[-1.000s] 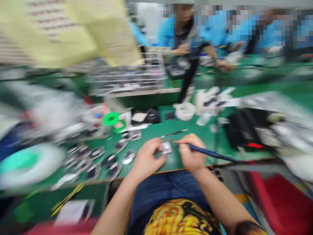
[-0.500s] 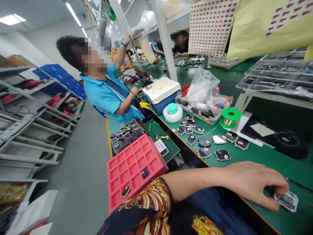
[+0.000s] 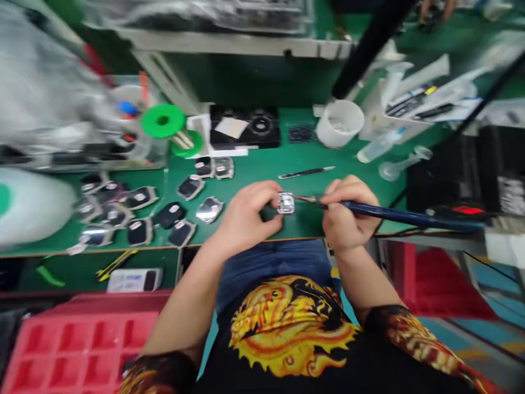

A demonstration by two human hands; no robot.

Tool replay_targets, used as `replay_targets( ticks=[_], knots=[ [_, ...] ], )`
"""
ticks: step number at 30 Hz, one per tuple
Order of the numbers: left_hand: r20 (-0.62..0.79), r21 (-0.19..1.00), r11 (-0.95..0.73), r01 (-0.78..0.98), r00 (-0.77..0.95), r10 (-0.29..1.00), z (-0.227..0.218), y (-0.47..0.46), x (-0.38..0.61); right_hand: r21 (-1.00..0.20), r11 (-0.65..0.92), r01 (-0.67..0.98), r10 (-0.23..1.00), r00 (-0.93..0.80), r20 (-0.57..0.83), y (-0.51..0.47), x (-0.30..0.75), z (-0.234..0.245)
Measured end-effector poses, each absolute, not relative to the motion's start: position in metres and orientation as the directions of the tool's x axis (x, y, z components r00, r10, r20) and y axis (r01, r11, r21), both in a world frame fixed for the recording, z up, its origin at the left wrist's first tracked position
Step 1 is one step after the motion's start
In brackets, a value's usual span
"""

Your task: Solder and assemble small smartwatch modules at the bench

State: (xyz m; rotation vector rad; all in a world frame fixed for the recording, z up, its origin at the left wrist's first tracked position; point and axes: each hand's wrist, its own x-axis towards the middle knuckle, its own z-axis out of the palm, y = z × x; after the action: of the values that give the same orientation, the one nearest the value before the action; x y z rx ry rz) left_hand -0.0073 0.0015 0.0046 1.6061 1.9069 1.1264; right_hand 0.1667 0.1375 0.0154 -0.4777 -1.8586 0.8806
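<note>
Between the thumb and fingers of my left hand point(image 3: 253, 212) is a small watch case point(image 3: 286, 203), its open inner side facing up. My right hand point(image 3: 348, 210) grips a soldering iron point(image 3: 381, 212) with a dark blue handle. The iron's metal tip points left and reaches the right edge of the watch case; whether it touches is too blurred to tell. Behind my hands a pair of black tweezers point(image 3: 307, 172) lies on the green bench. Several watch faces with small stickers, one of them a dark watch face point(image 3: 191, 187), lie to the left of my left hand.
A green solder spool point(image 3: 164, 121) stands at the back left, near a clear bin of parts. Behind my right hand are a white cup point(image 3: 339, 125) and a plastic syringe point(image 3: 379, 146). A red foam tray point(image 3: 82, 342) sits at lower left, beside a yellow utility knife point(image 3: 117, 265).
My view has swung right and down from the aisle and co-worker to the bench before me. My right hand with the soldering iron has come into view; my left hand still holds the watch case.
</note>
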Motion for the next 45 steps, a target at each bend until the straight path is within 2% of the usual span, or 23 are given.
replay_targets(
  ticks=[3,6,21,25,29,34,39,45],
  knots=[
    [0.150,0.784,0.061,0.618,-0.284,0.947,0.008,0.000,-0.002,-0.737,0.650,-0.184,0.651,-0.366,0.665,0.136,0.163,0.008],
    [0.133,0.777,0.090,0.623,-0.303,0.944,0.013,-0.002,0.003,-0.716,0.657,-0.233,0.621,-0.371,0.690,0.132,0.162,0.007],
    [0.174,0.758,0.041,0.651,-0.263,0.949,0.014,0.000,0.001,-0.723,0.678,-0.135,0.597,-0.473,0.648,0.129,0.163,0.006],
    [0.135,0.749,0.078,0.658,-0.266,0.954,0.014,0.000,-0.001,-0.730,0.666,-0.154,0.595,-0.480,0.645,0.129,0.161,0.007],
    [0.119,0.738,0.092,0.669,-0.263,0.957,0.014,0.000,-0.001,-0.731,0.675,-0.096,0.610,-0.485,0.627,0.129,0.160,0.006],
    [0.133,0.730,0.082,0.678,-0.259,0.957,0.014,0.001,-0.001,-0.709,0.686,-0.163,0.584,-0.458,0.670,0.129,0.157,0.007],
    [0.200,0.737,0.019,0.675,-0.246,0.949,0.012,0.001,-0.001,-0.685,0.710,-0.163,0.563,-0.453,0.691,0.131,0.154,0.004],
    [0.206,0.739,0.017,0.674,-0.250,0.946,0.012,0.001,-0.001,-0.684,0.716,-0.143,0.562,-0.464,0.685,0.133,0.153,-0.002]
  ],
)
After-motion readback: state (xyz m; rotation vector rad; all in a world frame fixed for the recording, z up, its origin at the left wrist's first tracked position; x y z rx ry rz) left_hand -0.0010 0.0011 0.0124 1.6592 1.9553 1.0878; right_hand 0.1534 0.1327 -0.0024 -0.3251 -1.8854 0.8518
